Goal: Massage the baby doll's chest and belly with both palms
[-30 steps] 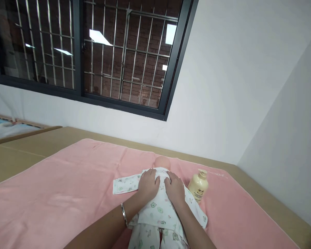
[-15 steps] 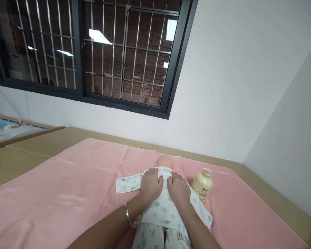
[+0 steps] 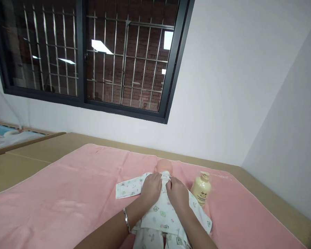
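Observation:
A baby doll (image 3: pixel 163 166) lies on a pink mat, its bald head away from me. It has on a white printed baby shirt (image 3: pixel 162 211) and matching trousers (image 3: pixel 149 239). At the collar, my left hand (image 3: pixel 151 188) is closed on the left side of the shirt, its wrist wearing a silver bangle (image 3: pixel 126 220). My right hand (image 3: pixel 178 193) pinches the cloth on the collar's other side. Fingertips of both hands are partly hidden, and the cloth between them is slightly gathered. One sleeve (image 3: pixel 128 188) stretches flat to the left; the other slants down to the right.
A pale yellow pump bottle (image 3: pixel 201 190) stands right of the doll, close to my right hand. The pink mat (image 3: pixel 67 193) covers a tan tabletop (image 3: pixel 28 155) against a white wall. A barred window (image 3: pixel 124 62) is above; bedding (image 3: pixel 18 138) lies at far left.
My hands have gone from lying on the doll's chest to curling their fingers at the shirt's collar. The neckline is now gathered. The camera view has tilted slightly upward.

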The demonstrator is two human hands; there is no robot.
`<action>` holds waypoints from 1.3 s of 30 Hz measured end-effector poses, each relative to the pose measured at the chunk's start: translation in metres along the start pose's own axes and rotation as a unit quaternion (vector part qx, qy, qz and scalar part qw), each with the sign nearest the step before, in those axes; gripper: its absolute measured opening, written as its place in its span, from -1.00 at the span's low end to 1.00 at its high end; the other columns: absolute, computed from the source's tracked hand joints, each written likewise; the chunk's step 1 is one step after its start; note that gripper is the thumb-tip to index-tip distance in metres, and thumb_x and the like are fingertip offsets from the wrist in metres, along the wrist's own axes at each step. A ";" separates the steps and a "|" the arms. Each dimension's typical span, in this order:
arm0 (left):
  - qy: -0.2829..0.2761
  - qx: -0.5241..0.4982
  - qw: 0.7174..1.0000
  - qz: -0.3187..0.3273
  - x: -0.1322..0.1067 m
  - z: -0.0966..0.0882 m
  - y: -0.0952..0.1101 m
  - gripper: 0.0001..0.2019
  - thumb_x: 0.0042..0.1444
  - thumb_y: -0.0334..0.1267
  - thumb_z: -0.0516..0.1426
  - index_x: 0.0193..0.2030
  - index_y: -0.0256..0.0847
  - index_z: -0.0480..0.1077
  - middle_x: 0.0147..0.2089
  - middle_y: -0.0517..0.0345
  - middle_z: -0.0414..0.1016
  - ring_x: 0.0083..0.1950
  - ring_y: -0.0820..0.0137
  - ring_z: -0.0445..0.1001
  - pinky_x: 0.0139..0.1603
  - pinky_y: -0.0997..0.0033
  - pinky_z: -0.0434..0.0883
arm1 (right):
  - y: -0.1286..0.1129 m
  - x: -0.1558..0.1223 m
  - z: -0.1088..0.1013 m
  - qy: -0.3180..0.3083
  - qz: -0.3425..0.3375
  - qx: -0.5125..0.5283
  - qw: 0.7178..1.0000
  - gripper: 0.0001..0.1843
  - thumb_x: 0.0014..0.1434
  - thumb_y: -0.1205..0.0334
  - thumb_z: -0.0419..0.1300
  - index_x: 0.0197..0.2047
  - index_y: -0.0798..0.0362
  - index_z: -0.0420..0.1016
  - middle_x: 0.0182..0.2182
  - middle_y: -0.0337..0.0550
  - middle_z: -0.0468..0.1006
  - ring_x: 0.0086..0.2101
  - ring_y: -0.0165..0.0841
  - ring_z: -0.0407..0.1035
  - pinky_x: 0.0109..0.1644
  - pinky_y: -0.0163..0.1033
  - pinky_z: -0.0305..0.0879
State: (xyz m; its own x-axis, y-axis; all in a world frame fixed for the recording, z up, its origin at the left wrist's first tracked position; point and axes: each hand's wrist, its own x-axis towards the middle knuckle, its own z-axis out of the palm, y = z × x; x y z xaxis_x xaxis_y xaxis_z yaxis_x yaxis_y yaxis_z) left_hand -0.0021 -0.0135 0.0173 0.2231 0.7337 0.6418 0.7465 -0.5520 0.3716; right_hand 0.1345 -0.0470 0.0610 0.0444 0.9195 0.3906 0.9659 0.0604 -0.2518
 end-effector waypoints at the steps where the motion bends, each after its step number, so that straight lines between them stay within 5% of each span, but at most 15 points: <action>1: 0.008 0.008 1.000 -0.005 -0.002 0.000 0.001 -0.69 0.27 -0.35 -0.13 -0.04 -0.20 0.39 -0.05 0.01 0.52 -0.01 0.23 0.45 0.05 0.17 0.35 | -0.002 -0.003 0.000 0.011 0.024 -0.007 1.000 -0.61 0.27 0.25 -0.12 -0.12 0.05 0.52 -0.17 -0.03 0.58 -0.11 -0.23 0.42 -0.05 -0.23 0.16; 6: 0.034 0.022 0.998 -0.044 -0.003 0.003 0.001 -0.72 0.26 -0.30 -0.09 -0.04 -0.23 0.39 -0.07 -0.02 0.51 -0.01 0.20 0.45 0.03 0.14 0.37 | 0.002 -0.002 0.003 0.019 0.031 0.021 0.999 -0.57 0.28 0.20 -0.13 0.04 0.05 0.47 0.00 -0.01 0.52 0.03 -0.20 0.35 0.04 -0.19 0.16; 11: 0.039 0.002 0.999 0.016 -0.001 0.006 -0.003 -0.68 0.27 -0.36 -0.13 0.03 -0.22 0.37 0.01 0.00 0.49 0.02 0.24 0.43 0.09 0.13 0.35 | 0.015 0.010 0.004 -0.032 -0.039 0.048 0.998 -0.51 0.30 0.20 -0.15 0.21 0.01 0.34 0.15 -0.08 0.42 0.14 -0.23 0.25 0.17 -0.13 0.10; 14: 0.045 0.002 0.999 0.027 -0.002 0.006 -0.002 -0.67 0.25 -0.41 -0.15 -0.06 -0.19 0.41 -0.01 0.02 0.50 -0.02 0.27 0.45 0.07 0.15 0.36 | 0.012 0.007 0.002 -0.026 -0.057 0.049 0.997 -0.54 0.30 0.20 -0.14 0.13 0.01 0.42 0.04 -0.08 0.50 0.07 -0.25 0.33 0.12 -0.18 0.14; 18: 0.030 0.008 0.999 -0.037 -0.003 0.004 -0.001 -0.71 0.26 -0.34 -0.10 -0.07 -0.19 0.41 -0.06 0.02 0.52 -0.03 0.24 0.45 0.04 0.16 0.36 | 0.003 -0.003 0.004 0.029 0.014 0.028 0.999 -0.57 0.30 0.18 -0.14 -0.05 0.02 0.53 -0.12 -0.05 0.58 -0.06 -0.23 0.41 0.02 -0.22 0.19; 21: 0.011 0.003 0.998 -0.065 -0.001 0.003 -0.002 -0.69 0.27 -0.27 -0.09 0.04 -0.22 0.37 0.01 -0.01 0.50 0.06 0.21 0.41 0.11 0.13 0.33 | 0.005 -0.004 0.006 0.026 0.021 0.041 0.999 -0.56 0.30 0.15 -0.13 0.03 0.00 0.50 -0.04 -0.07 0.55 -0.01 -0.22 0.39 0.05 -0.20 0.20; 26: -0.010 -0.028 1.000 -0.008 0.000 0.002 -0.003 -0.63 0.32 -0.26 -0.13 0.17 -0.17 0.30 0.15 0.04 0.42 0.17 0.23 0.34 0.21 0.11 0.26 | 0.015 0.007 0.005 -0.031 -0.039 0.047 0.998 -0.48 0.31 0.19 -0.17 0.26 0.07 0.30 0.23 -0.05 0.32 0.24 -0.20 0.13 0.26 -0.06 0.02; 30: 0.014 -0.041 0.999 0.017 -0.003 0.003 -0.004 -0.65 0.32 -0.31 -0.16 0.05 -0.14 0.39 0.10 0.03 0.45 0.12 0.27 0.38 0.18 0.13 0.30 | 0.013 0.005 0.001 -0.024 -0.098 0.058 0.993 -0.52 0.30 0.24 -0.15 0.16 0.05 0.42 0.10 -0.06 0.46 0.11 -0.25 0.30 0.17 -0.18 0.13; 34: 0.017 -0.049 0.999 0.003 -0.003 0.004 -0.005 -0.68 0.30 -0.31 -0.13 0.01 -0.15 0.40 0.07 0.04 0.46 0.11 0.28 0.38 0.17 0.15 0.30 | 0.009 -0.002 0.001 0.027 -0.026 0.054 0.998 -0.58 0.28 0.19 -0.09 -0.01 0.04 0.54 -0.07 -0.07 0.57 -0.03 -0.25 0.41 0.03 -0.24 0.22; 39: -0.018 -0.054 0.998 -0.024 0.002 0.003 -0.007 -0.64 0.29 -0.23 -0.09 0.15 -0.18 0.31 0.14 0.00 0.42 0.17 0.26 0.35 0.21 0.11 0.27 | 0.016 0.006 0.005 -0.005 -0.029 0.090 0.995 -0.51 0.26 0.20 -0.09 0.19 0.04 0.39 0.13 -0.12 0.44 0.13 -0.27 0.29 0.20 -0.18 0.14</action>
State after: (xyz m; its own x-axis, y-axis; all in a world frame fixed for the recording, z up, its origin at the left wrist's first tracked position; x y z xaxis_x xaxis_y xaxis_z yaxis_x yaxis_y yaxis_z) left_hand -0.0050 -0.0072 0.0146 0.2116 0.7733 0.5977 0.6860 -0.5531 0.4727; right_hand 0.1490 -0.0385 0.0544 -0.0131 0.9159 0.4012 0.9050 0.1814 -0.3847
